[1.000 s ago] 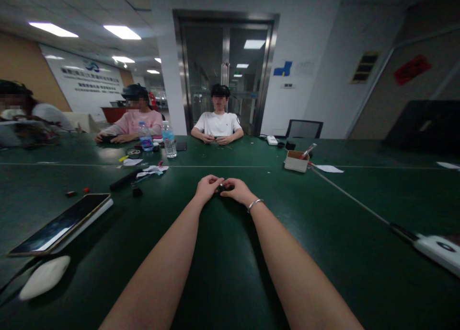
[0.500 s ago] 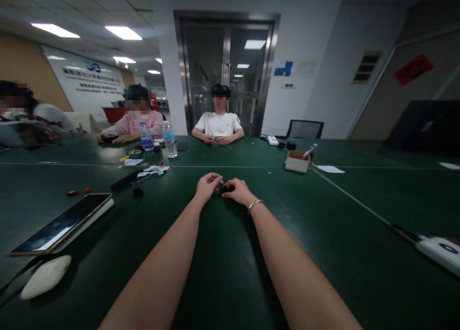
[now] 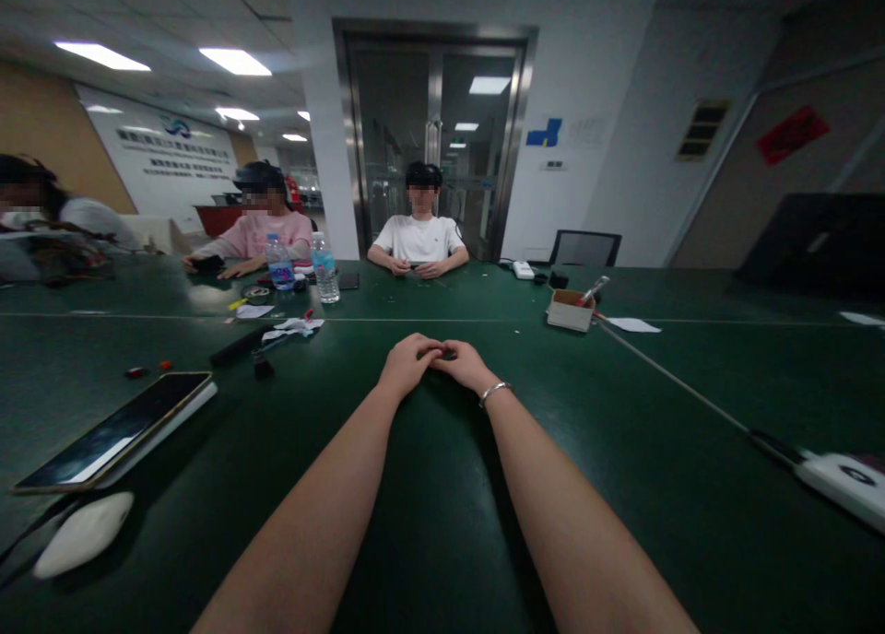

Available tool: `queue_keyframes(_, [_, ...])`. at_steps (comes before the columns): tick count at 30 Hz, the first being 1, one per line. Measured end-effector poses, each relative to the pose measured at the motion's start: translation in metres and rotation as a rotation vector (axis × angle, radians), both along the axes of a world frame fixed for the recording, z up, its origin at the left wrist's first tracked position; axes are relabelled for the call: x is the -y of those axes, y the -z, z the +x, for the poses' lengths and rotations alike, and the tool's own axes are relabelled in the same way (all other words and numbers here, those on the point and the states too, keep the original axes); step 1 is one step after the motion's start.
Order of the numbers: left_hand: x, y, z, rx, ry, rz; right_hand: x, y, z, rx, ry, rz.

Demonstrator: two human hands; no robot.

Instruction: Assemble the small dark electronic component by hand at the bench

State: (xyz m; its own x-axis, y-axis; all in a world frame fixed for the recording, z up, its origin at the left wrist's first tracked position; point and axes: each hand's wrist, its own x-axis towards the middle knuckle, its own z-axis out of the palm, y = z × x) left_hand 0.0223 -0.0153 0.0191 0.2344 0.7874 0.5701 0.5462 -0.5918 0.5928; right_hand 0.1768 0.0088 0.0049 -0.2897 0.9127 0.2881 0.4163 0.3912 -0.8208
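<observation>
My left hand and my right hand meet fingertip to fingertip above the green table. Both are closed, fingers curled inward and pressed around something small that they almost wholly cover. Its kind does not show; half a second ago a small black piece was visible at the right fingers. A silver bracelet circles my right wrist.
At the left lie a phone on a white box, a white mouse and a black tool with a brush-like end. Two water bottles stand farther back. A small cardboard box is at the right. Across the table sits a person.
My left hand has shifted slightly right, and my hands have closed together. The small black piece seen at the right fingers is now covered.
</observation>
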Motion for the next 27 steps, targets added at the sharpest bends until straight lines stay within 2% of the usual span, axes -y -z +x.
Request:
queue_keyframes(5, [0.002,-0.004,0.006,-0.004,-0.008,0.011,0.007,-0.006,-0.001,-0.168,-0.059,-0.174])
queue_keyframes(9, [-0.007,-0.019,-0.01,0.112,-0.094,0.022,0.009,-0.012,0.024,-0.278,0.013,-0.253])
queue_keyframes(12, [-0.018,-0.035,-0.053,0.071,-0.245,0.017,0.01,-0.016,0.068,-0.342,0.175,-0.239])
queue_keyframes(15, [-0.02,-0.047,-0.117,-0.148,-0.377,-0.001,0.015,-0.019,0.126,-0.327,0.342,-0.22])
queue_keyframes(18, [-0.008,-0.049,-0.183,-0.315,-0.602,-0.041,0.025,-0.019,0.183,-0.286,0.51,-0.199])
queue_keyframes(20, [0.003,-0.045,-0.215,-0.415,-0.737,-0.073,0.033,-0.018,0.216,-0.286,0.625,-0.173])
queue_keyframes(23, [0.016,-0.031,-0.242,-0.534,-0.876,-0.166,0.048,-0.018,0.252,-0.332,0.794,-0.139])
queue_keyframes(27, [0.02,-0.011,-0.25,-0.704,-0.871,-0.207,0.068,-0.019,0.275,-0.367,0.886,-0.124])
